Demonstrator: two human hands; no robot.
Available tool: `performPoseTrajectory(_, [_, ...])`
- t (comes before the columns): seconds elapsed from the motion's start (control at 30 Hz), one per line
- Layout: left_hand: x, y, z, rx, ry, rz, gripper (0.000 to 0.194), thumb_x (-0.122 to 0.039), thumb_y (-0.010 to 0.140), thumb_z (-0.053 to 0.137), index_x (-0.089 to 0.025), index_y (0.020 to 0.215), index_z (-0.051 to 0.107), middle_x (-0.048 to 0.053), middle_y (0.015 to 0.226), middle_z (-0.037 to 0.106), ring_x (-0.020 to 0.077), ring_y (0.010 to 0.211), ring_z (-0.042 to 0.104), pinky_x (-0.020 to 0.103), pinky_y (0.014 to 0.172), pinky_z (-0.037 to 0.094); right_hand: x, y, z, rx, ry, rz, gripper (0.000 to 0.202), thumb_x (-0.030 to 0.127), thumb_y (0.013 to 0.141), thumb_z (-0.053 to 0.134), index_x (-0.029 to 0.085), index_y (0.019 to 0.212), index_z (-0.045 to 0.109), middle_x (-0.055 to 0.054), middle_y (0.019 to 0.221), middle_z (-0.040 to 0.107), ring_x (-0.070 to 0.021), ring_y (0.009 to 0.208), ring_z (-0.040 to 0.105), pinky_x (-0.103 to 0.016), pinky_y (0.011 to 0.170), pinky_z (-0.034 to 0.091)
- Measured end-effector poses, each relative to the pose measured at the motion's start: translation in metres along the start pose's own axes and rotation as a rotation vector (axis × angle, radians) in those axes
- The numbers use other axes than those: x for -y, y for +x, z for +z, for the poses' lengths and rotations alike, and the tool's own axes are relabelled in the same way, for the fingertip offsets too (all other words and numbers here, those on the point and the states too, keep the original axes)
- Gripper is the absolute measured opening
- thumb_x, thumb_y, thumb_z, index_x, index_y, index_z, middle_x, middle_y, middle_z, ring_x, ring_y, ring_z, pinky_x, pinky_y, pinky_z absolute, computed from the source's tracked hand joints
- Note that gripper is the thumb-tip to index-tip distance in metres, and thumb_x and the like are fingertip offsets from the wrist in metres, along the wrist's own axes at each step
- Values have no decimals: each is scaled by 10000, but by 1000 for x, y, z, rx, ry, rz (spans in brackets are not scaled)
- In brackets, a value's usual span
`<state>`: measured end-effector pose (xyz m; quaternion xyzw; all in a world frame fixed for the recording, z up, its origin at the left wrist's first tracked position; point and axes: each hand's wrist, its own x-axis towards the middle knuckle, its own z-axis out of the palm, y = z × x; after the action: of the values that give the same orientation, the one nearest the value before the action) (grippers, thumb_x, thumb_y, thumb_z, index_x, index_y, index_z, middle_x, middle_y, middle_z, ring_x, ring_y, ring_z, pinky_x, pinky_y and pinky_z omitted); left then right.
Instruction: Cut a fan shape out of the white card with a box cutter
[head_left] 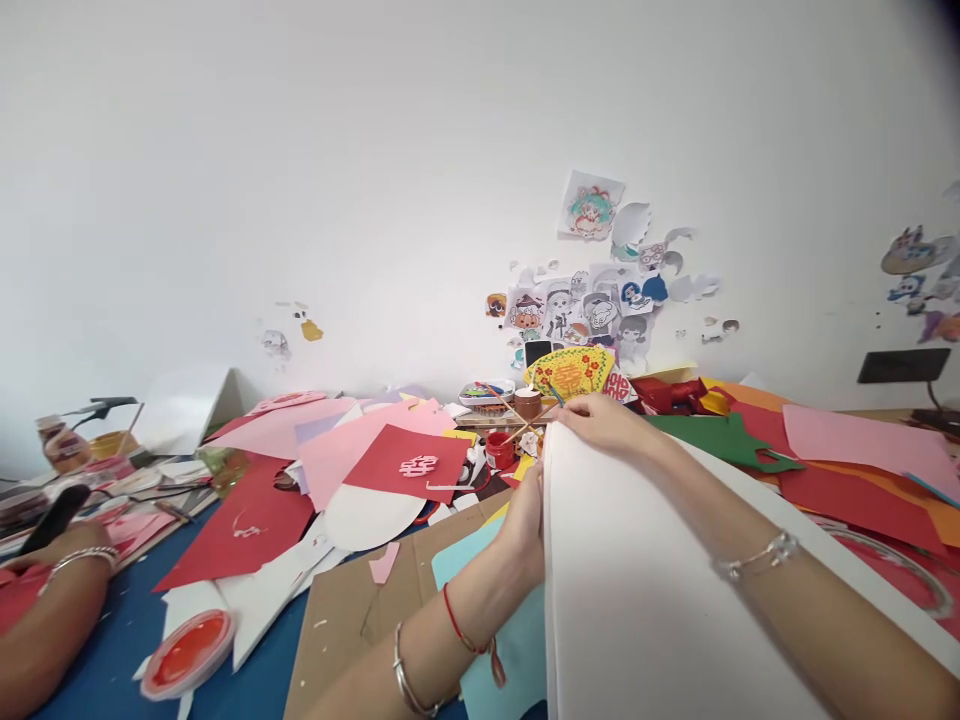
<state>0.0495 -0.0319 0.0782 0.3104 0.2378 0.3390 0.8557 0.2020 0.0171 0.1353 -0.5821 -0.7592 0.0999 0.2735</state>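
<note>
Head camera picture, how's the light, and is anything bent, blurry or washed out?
Head view: soft, even light, no hard shadows; the white sheets under the right hand are nearly washed out; wide-angle distortion curves the table's far edge; the top right corner darkens; the left hand looks sharp, the wall stickers softer.

Both forearms are bare, with no sleeves in view. The left wrist [450,650] carries a thin red string bracelet with a short hanging tail, and below it a plain silver bangle [409,685]. The right wrist carries a slim silver chain bracelet [754,557] with small beads. No rings can be made out.
</note>
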Motion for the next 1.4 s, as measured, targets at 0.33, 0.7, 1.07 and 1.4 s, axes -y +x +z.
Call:
performPoseTrajectory(0.33, [8,40,-60,-457,171,145,356,-427,888,424,-144,887,641,57,727,682,196,640,630,288,653,469,-11,-7,79,-86,-220,47,419,416,912,355,210,666,624,-42,698,663,-180,666,570,-260,536,233])
performPoseTrajectory(0.7, [13,39,-63,-427,131,420,357,-417,823,565,-161,578,522,-31,500,470,89,455,418,219,490,322,14,-8,81,-22,-239,43,485,472,882,348,182,498,405,6,508,466,-116,500,388,-266,506,194])
performPoseTrajectory(1.07, [4,22,-45,-297,-120,337,419,-558,718,655,-147,741,579,-17,563,557,115,502,529,229,512,416,39,-16,68,-70,-191,-12,457,455,868,342,185,501,305,23,494,391,-102,482,330,-268,502,183])
performPoseTrajectory(1.4, [-3,23,-52,-25,224,536,246,-395,800,626,-153,838,647,28,802,675,165,800,608,243,748,450,57,-8,32,-16,-576,38,481,439,897,322,187,578,578,-44,604,590,-162,601,519,-271,517,221])
